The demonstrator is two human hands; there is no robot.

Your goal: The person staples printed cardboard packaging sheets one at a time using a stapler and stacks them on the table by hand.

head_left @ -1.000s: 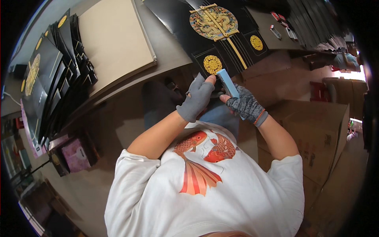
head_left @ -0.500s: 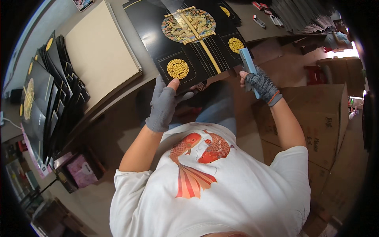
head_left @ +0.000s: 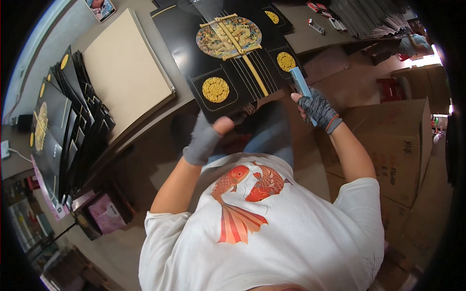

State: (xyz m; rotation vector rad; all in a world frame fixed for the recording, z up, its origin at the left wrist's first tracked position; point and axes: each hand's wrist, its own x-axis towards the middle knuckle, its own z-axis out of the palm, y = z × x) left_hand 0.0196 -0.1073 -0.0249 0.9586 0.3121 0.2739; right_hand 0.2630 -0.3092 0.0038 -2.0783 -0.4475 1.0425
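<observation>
A glossy black printed sheet (head_left: pixel 184 46) with gold medallions and a round dragon picture lies on the table, its near edge jutting over the front. My left hand (head_left: pixel 204 138), in a grey fingerless glove, is just below the sheet's near left corner. Motion blurs it, and its fingers are mostly hidden, so contact with the corner is unclear. Wearing a dark speckled glove, my right hand (head_left: pixel 315 106) is closed around a light blue stapler (head_left: pixel 302 85). The stapler's far end points up beside the sheet's near right corner.
A thick stack of beige boards (head_left: pixel 126 63) sits on the table's left. Beyond it stand several black printed pieces (head_left: pixel 58 126). A phone (head_left: pixel 100 8) lies at the back. Small boxes (head_left: pixel 316 26) and dark sheets (head_left: pixel 364 17) occupy the far right. Cardboard cartons (head_left: pixel 383 145) stand right.
My left hand has slid down and slightly right, its thumb leaving the medallion near the sheet's corner. My right hand keeps the stapler, shifted slightly down. The view has shifted a little.
</observation>
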